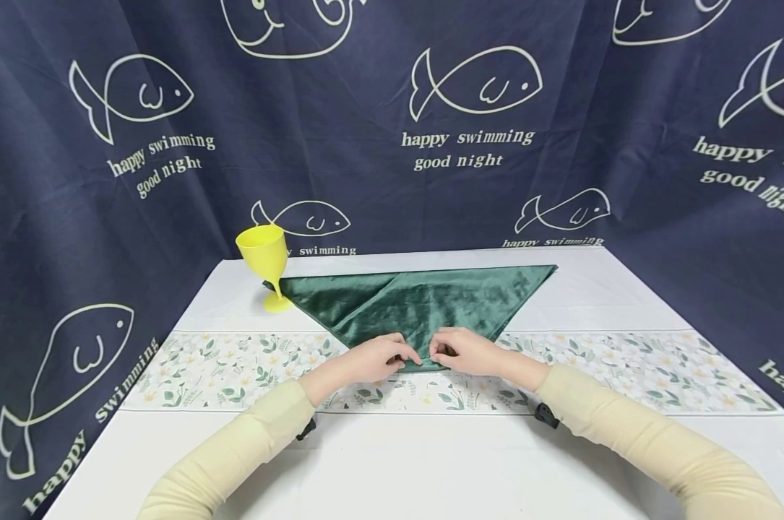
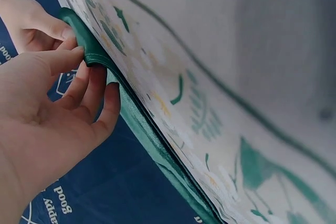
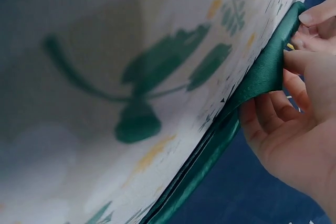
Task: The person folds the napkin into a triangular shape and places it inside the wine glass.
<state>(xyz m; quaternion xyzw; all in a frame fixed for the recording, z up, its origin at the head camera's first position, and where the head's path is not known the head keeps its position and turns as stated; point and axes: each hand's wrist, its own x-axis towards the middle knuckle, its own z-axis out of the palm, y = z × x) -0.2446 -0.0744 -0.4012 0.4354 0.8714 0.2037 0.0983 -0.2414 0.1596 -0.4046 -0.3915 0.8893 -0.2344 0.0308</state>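
A dark green, shiny cloth napkin lies on the table, its long straight side at the back and its narrower end toward me. My left hand pinches the near edge of the napkin between thumb and fingers. Just to the right, my right hand pinches the same edge, a short gap from the left. In the left wrist view the pinched green edge is lifted and turned over, with fingers behind it. The right wrist view shows the raised flap between thumb and fingers.
A yellow plastic goblet stands at the back left, its foot beside the napkin's left corner. A floral runner crosses the white table. A dark blue curtain with fish drawings hangs behind and at both sides.
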